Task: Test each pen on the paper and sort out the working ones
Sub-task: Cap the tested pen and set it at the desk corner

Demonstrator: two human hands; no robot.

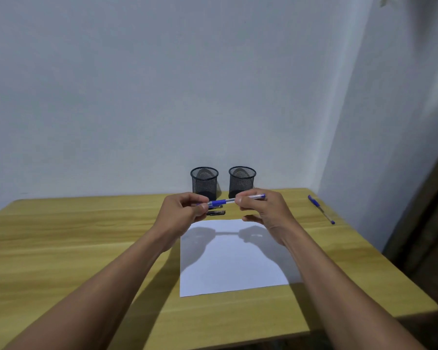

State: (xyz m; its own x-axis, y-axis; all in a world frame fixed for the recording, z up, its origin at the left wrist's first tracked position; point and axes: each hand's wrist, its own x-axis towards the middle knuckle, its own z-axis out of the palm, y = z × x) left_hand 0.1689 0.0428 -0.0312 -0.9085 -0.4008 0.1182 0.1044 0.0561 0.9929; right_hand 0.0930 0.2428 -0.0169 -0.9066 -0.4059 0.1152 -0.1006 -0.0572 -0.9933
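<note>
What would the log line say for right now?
left hand: pinches blue pen | right hand: pinches same pen | paper: no marks visible | mesh cups: two, behind

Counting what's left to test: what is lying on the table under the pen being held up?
Two short dark items, maybe pens, lie on the table below the blue pen. The left hand covers their left ends, so their full shape is hidden.

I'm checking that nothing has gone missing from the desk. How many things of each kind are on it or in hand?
Blue pens: 2, held pen, pen lying at right
Dark pens: 2, both partly hidden by the left hand
Mesh cups: 2, left cup, right cup
Paper sheets: 1
Total: 7
</note>
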